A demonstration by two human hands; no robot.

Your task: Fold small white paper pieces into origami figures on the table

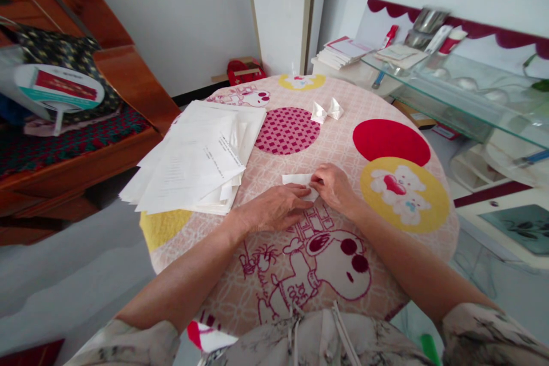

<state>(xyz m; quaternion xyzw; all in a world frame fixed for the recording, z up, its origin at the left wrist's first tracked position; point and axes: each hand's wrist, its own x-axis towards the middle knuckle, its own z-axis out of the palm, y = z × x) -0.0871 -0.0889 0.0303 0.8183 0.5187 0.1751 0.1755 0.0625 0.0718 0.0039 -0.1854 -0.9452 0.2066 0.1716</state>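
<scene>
A small white slip of paper [297, 179] lies on the round table, which is covered by a pink cartoon-print cloth [338, 143]. My left hand [274, 207] rests flat on the slip's near edge, fingers stretched toward its right end. My right hand [335, 186] is curled, its fingertips pinching the slip's right end. Two small folded white paper pieces [326, 111] sit farther back on the cloth.
A loose stack of white printed sheets [201, 157] covers the table's left side. A wooden bench [86, 143] with a hand fan [58, 88] stands at left. A glass shelf [463, 91] with books, cups and pens is at right.
</scene>
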